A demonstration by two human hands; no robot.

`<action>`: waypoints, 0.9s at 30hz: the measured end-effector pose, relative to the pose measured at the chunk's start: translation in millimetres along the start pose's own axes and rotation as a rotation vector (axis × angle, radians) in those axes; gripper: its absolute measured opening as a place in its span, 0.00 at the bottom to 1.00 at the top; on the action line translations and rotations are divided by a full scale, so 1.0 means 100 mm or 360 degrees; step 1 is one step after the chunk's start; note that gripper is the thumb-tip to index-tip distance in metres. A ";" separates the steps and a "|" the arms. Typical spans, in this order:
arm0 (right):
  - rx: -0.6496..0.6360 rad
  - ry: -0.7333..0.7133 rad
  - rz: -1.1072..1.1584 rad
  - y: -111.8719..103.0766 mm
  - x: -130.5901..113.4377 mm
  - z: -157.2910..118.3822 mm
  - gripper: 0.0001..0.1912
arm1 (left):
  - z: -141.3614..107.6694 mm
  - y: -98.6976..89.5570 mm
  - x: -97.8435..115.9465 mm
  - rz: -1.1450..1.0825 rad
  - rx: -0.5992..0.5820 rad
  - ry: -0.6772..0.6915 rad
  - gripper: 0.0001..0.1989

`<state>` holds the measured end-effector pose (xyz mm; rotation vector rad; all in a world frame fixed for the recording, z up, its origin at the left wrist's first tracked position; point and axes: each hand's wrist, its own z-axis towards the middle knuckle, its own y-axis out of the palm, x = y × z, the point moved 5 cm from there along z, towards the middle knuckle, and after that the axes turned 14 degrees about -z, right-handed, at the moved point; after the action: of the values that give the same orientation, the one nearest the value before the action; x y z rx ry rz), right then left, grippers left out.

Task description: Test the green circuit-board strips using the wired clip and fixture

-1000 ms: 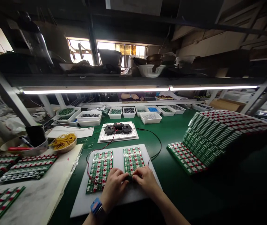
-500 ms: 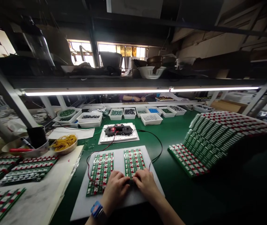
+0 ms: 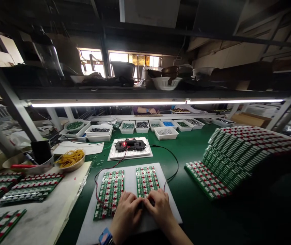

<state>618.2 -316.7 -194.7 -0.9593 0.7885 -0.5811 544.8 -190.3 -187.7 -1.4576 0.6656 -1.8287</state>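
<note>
My left hand (image 3: pixel 127 212) and my right hand (image 3: pixel 159 207) meet at the near edge of a green circuit board panel (image 3: pixel 146 178), thumbs almost touching. Both have their fingers closed; something small and dark shows between the fingertips, too hidden to name. Left of it lies a second circuit board panel (image 3: pixel 111 190), its right edge beside my left hand. Both panels rest on a white board (image 3: pixel 130 175). A red wire (image 3: pixel 96 182) runs across the left panel toward my left hand, and a black wire (image 3: pixel 177 159) loops down to my right hand.
A black device with a red display (image 3: pixel 130 145) sits on a white tray. Stacked circuit boards (image 3: pixel 227 163) rise at right. White bins (image 3: pixel 166 135) of small parts line the back. At left are yellow rubber bands (image 3: pixel 71 158) and more panels (image 3: pixel 33 187). Another person's hand (image 3: pixel 152 111) shows behind.
The whole view has shifted slightly downward in the picture. My hands stay together at the right panel's near edge, fingers still closed. The other person's hands at the back have moved.
</note>
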 end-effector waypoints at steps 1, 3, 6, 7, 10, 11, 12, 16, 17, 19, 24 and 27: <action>0.0009 -0.0012 0.0003 0.01 0.01 0.00 0.09 | 0.00 0.00 0.01 0.0006 -0.0003 -0.0001 0.12; 0.0020 -0.0029 -0.0002 0.03 0.04 -0.01 0.09 | 0.00 0.00 0.01 0.0017 -0.0015 -0.0008 0.14; 0.0015 -0.0052 -0.0005 0.07 0.05 -0.01 0.09 | -0.01 0.00 0.00 0.0025 -0.0028 -0.0015 0.16; 0.0012 -0.0055 -0.0003 0.08 0.06 -0.01 0.09 | 0.00 0.00 -0.02 0.0027 -0.0020 -0.0010 0.17; 0.0002 -0.0046 0.0006 0.10 0.06 -0.02 0.08 | 0.00 0.03 -0.07 0.0045 0.0003 0.0039 0.21; 0.0001 -0.0040 0.0011 0.10 0.06 -0.02 0.08 | -0.01 0.05 -0.09 0.0053 -0.0002 0.0059 0.23; 0.0002 -0.0034 0.0018 0.10 0.07 -0.02 0.08 | -0.01 0.07 -0.10 0.0062 -0.0014 0.0076 0.24; 0.0004 -0.0031 0.0057 0.11 0.07 -0.03 0.08 | -0.02 0.12 -0.14 0.0102 -0.0033 0.0133 0.27; 0.0000 -0.0032 0.0067 0.11 0.08 -0.02 0.08 | -0.02 0.13 -0.14 0.0109 -0.0024 0.0151 0.27; -0.0015 -0.0031 0.0079 0.11 0.08 -0.02 0.09 | -0.02 0.13 -0.14 0.0117 -0.0006 0.0200 0.27; -0.0085 -0.0042 0.0099 0.11 0.10 -0.01 0.09 | -0.02 0.15 -0.15 0.0124 -0.0020 0.0257 0.24; -0.0126 -0.0071 0.0112 0.12 0.11 0.00 0.08 | -0.01 0.16 -0.15 0.0104 -0.0034 0.0222 0.23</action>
<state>625.5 -319.3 -209.1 -1.0096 0.8070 -0.4692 548.8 -188.4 -209.0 -1.3148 0.7942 -1.8896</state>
